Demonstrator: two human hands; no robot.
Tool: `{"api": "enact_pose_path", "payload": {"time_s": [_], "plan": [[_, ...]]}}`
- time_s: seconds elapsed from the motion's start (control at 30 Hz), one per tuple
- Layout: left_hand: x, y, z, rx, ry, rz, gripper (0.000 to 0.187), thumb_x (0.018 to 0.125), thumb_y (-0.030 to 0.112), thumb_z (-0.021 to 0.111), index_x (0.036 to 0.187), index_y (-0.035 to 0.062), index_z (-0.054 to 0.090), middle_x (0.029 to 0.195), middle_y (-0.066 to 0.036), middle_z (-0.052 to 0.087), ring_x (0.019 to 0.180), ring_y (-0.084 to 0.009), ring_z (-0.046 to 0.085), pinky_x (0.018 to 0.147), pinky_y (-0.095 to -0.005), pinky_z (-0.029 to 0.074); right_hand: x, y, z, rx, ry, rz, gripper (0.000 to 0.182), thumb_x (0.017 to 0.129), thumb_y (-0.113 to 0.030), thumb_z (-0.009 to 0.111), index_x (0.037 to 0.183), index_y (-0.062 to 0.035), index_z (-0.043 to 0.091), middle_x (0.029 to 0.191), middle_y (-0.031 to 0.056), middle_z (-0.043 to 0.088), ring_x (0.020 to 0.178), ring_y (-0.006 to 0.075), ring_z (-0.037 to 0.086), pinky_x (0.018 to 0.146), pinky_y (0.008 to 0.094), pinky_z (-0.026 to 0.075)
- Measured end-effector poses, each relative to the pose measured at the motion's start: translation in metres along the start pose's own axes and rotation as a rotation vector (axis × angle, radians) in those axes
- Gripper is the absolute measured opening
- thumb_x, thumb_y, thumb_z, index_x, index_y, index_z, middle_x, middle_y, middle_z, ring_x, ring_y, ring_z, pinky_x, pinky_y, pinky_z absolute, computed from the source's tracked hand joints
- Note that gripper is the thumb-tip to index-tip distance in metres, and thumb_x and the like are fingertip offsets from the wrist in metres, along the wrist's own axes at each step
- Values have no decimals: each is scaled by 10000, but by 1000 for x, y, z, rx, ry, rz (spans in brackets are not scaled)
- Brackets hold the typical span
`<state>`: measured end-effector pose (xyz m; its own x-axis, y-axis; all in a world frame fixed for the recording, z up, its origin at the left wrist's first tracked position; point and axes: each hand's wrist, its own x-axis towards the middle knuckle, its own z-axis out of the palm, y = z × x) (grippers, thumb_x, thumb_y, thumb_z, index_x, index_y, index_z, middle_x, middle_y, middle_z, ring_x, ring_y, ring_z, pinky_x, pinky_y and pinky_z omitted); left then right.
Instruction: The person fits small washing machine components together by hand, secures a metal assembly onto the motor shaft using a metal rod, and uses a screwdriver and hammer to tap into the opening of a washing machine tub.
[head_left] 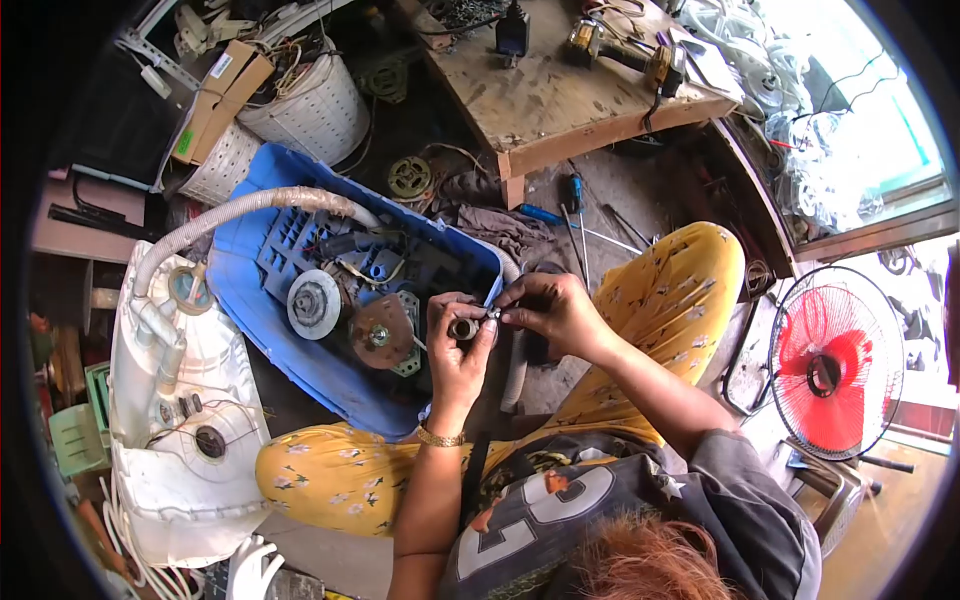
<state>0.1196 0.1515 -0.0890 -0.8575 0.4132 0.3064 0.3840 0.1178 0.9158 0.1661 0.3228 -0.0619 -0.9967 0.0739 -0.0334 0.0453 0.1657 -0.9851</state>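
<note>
My left hand (458, 345) is closed round a small round metal part (463, 328), held near the right edge of the blue plastic housing (350, 400). The fingers of my right hand (545, 308) pinch a tiny piece at my left fingertips; its shape is too small to make out. Inside the blue housing, left of my hands, lie a pale round pulley (314, 304), a rusty brown disc (381, 331) on a motor and some wires. A grey corrugated hose (235, 207) arches over the housing.
A wooden table (540, 110) at the top bears a power drill (625, 55). Screwdrivers (576, 195) lie on the floor below it. A white tub (190, 400) is at left, a red fan (825, 370) at right. White perforated baskets (315, 115) stand upper left.
</note>
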Motion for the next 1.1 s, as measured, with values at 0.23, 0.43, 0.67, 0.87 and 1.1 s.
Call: {"api": "enact_pose_path", "payload": {"time_s": [0.23,0.43,0.67,0.87,1.1], "plan": [[-3,9,-2,-102,-68,-23,271,772,117,676,937,51,471,1028,-126,440,1033,-254,439,928,-375,345,-6,-7,-2,-167,92,-282,151,718,-60,749,847,-33,675,807,99,664,724,232,652,651,317,509],[-7,18,-4,-201,-101,-65,296,729,126,650,947,58,462,1067,-119,404,1071,-242,392,983,-382,290,-20,-16,-7,-309,152,-358,167,683,-110,752,835,-97,685,799,61,612,770,289,610,654,377,503],[-11,20,0,-197,-103,-69,290,734,116,644,949,52,461,1050,-117,407,1066,-248,393,974,-385,299,-29,-19,-9,-374,173,-357,170,670,-118,742,828,-108,678,807,53,603,793,294,596,673,397,496],[-12,18,3,-154,-102,0,299,739,128,651,960,50,464,1044,-121,405,1052,-249,393,962,-386,305,-32,-16,-7,-296,182,-348,167,679,-108,744,827,-83,670,793,74,604,787,303,598,663,392,484],[-13,22,3,-100,-111,22,273,744,107,641,955,49,476,1046,-120,408,1052,-244,389,947,-379,314,-34,-16,-4,-227,185,-323,155,691,-97,742,817,-55,662,784,100,617,742,320,600,665,398,480]]}}
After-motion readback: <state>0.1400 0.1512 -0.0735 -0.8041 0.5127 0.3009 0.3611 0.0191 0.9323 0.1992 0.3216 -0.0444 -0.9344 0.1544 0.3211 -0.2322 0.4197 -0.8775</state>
